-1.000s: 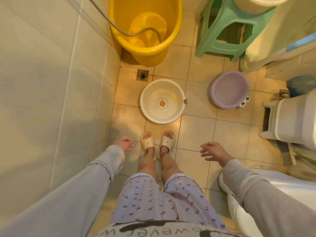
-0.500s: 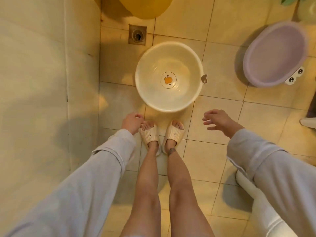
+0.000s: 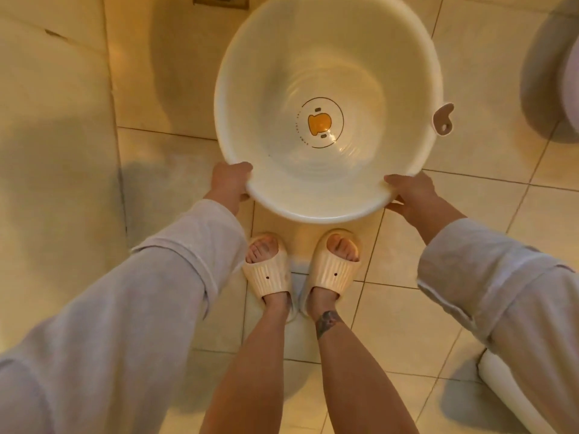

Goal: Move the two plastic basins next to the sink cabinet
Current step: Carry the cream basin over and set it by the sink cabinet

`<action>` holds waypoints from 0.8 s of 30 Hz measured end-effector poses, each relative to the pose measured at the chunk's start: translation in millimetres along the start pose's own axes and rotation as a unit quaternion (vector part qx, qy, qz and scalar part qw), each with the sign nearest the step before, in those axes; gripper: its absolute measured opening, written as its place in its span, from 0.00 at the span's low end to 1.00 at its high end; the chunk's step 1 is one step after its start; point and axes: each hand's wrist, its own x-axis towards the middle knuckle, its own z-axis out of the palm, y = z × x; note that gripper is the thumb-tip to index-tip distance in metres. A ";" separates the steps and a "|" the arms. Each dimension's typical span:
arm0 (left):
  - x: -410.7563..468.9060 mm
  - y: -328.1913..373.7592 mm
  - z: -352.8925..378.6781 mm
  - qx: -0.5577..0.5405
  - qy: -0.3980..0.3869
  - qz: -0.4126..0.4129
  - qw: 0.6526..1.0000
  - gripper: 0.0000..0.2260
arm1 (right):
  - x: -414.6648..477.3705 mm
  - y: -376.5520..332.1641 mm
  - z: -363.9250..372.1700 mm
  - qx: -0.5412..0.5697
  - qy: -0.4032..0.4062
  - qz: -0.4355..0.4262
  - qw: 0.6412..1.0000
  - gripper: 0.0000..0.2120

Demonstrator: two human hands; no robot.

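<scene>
The white basin (image 3: 326, 108) sits on the tiled floor (image 3: 470, 239) just ahead of the slippers (image 3: 300, 267), gripped at its near rim w/ both hands: left hand (image 3: 228, 183) at the near-left edge, right hand (image 3: 410, 192) at the near-right, fingers curled onto the lip. Whether it is lifted off the tiles can't be told. A level lift is advised, both sides raised together, since a thin rim may flex. The lilac basin (image 3: 564, 98) lies well apart at the right edge, untouched; it is to be taken 2nd.
</scene>
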 end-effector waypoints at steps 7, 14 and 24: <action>-41.6 -6.3 -29.9 -0.018 -0.057 0.005 0.998 0.20 | -36.3 -1.5 -19.4 0.065 -0.044 0.029 0.997 0.25; -158.5 -24.2 -95.7 -0.046 -0.040 -0.039 0.997 0.18 | -156.0 -12.6 -52.4 0.075 -0.073 0.080 0.991 0.19; -383.4 -25.7 -198.9 -0.106 -0.045 -0.004 0.993 0.17 | -390.6 -21.7 -144.4 0.093 -0.106 -0.015 0.990 0.21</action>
